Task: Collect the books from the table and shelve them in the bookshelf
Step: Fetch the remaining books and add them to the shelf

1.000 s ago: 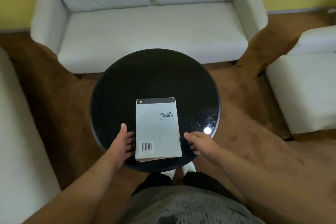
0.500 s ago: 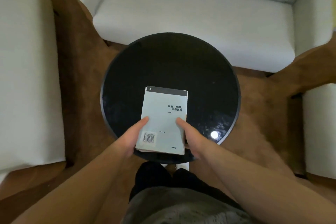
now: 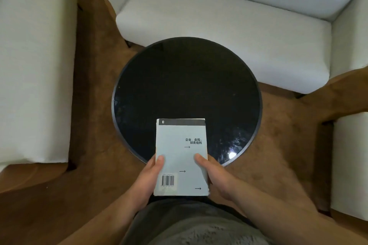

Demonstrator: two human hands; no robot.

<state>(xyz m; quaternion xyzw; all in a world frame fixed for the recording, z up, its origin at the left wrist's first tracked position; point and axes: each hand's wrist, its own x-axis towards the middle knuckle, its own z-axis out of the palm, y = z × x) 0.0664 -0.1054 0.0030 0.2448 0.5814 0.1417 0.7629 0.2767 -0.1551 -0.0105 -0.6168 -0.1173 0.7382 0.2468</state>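
Observation:
A pale blue-grey book [image 3: 180, 151] with a black band along its far edge, a barcode and small arrows is held back cover up, lifted over the near edge of the round black table [image 3: 187, 85]. My left hand [image 3: 148, 181] grips its left edge, thumb on the cover. On the right edge my right hand [image 3: 215, 177] does the same. Both hands are shut on the book. No bookshelf is in view.
A white sofa [image 3: 219, 18] stands beyond the table. A white seat [image 3: 33, 65] is at the left and another [image 3: 350, 165] at the right. Brown carpet [image 3: 95, 117] lies between them. My lap fills the bottom edge.
My hands went from beside the book on the table to gripping both edges. The book has come up and toward me, past the table's near rim. The view shifted left.

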